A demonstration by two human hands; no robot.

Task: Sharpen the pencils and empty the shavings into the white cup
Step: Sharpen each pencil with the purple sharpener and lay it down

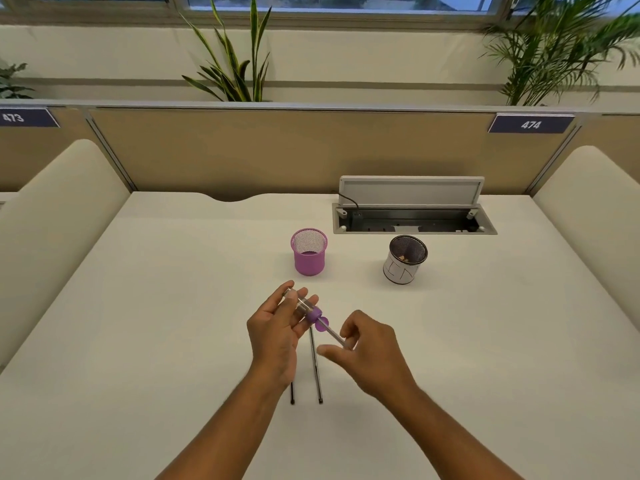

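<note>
The pale surface (173, 306) spreads wide in front of me, backed by a tan partition (277, 150) carrying number plates 473 and 474. At its far right a cable hatch (412, 216) stands with its lid tipped up. Nearer, a pink mesh cup (309, 251) stands upright, and to its right, well apart, stands the white cup (403, 260), a dark mesh holder wrapped in white paper, with a few brownish shavings showing inside.

My left hand (277, 337) is raised just above the surface, palm turned towards me, its fingers (304, 296) wrapped round the clear barrel of the sharpener (306, 308), which lies tilted with its purple cap pointing down to the right. My right hand (370, 348) sits just beside it, its fingers (348, 332) pinched narrow on the pencil (334, 336) whose tip goes into the purple end; the thumb juts out to the left under the shaft.

Beneath my hands two more pencils lie flat on the surface, nearly parallel: one (316, 365) runs out from under the sharpener towards me, the other (292, 393) shows only its near end past my left wrist.
</note>
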